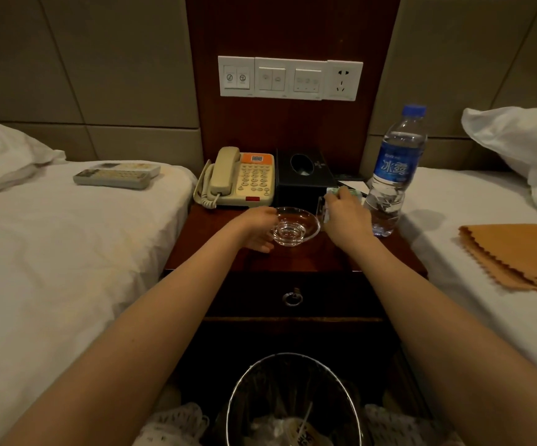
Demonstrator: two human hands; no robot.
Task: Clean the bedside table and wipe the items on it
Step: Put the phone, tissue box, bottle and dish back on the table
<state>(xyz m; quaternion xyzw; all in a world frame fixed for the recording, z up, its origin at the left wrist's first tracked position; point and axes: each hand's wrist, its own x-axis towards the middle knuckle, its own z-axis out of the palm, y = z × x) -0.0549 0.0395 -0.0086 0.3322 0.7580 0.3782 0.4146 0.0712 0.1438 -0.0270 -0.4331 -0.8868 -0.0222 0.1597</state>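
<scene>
while the left hand (256,227) grips the glass dish (296,227) on the bench (292,260), the right hand (348,217) pinches a packet (332,190) in its fingers beside the water bottle (393,175).

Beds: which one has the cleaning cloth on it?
The right bed: the orange cloth lies on its sheet. The left bed carries two remotes and no cloth.
</scene>
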